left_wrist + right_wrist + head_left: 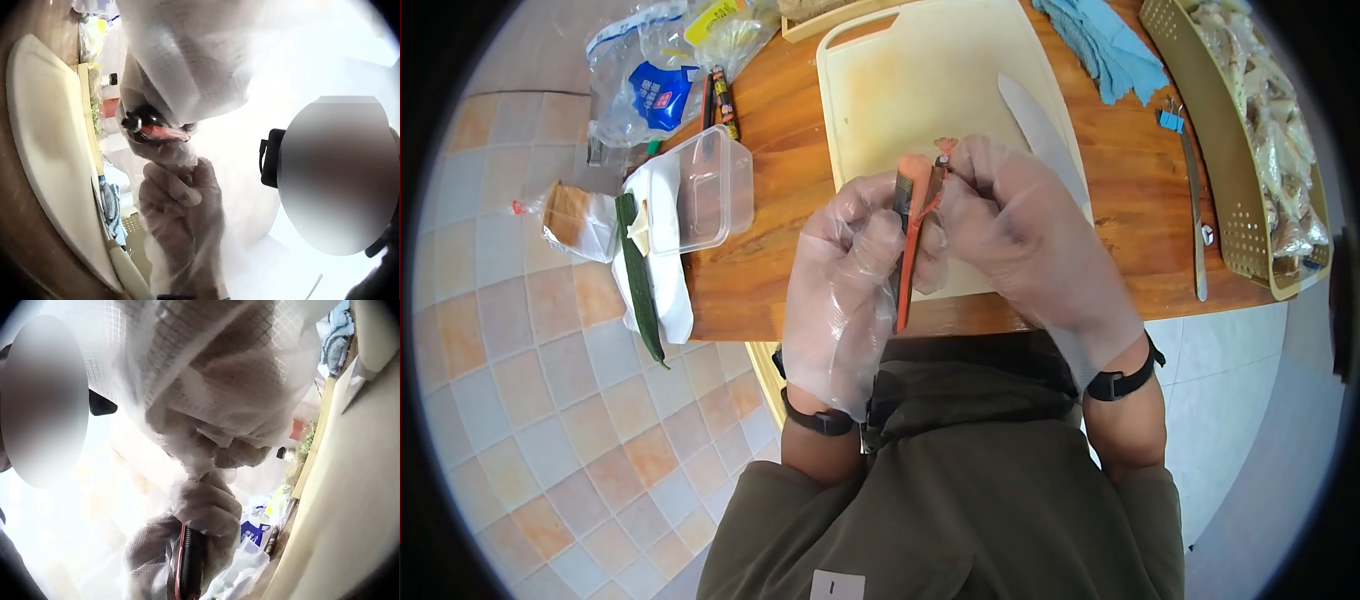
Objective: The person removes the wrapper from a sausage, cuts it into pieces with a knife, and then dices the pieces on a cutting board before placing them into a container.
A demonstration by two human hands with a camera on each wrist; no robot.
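Both hands wear clear plastic gloves and meet above the near part of a cream cutting board (900,80). My left hand (840,260) grips a sausage (915,168) in a red and black wrapper (908,270); its pinkish top end is bare. With thumb and fingers, my right hand (1030,230) pinches a loose strip of the wrapper beside that bare end, where a shiny clip shows. In the right wrist view, striped wrapper (190,550) shows below the left fingers. A kitchen knife (1040,130) lies on the board's right side, partly behind the right hand.
On the left are a cucumber (638,280), a clear plastic container (725,190), a wrapped brown food pack (570,215), another wrapped sausage (725,100) and plastic bags (650,50). Rightward are a blue towel (1105,45), a metal strip (1195,220) and a filled basket (1245,190).
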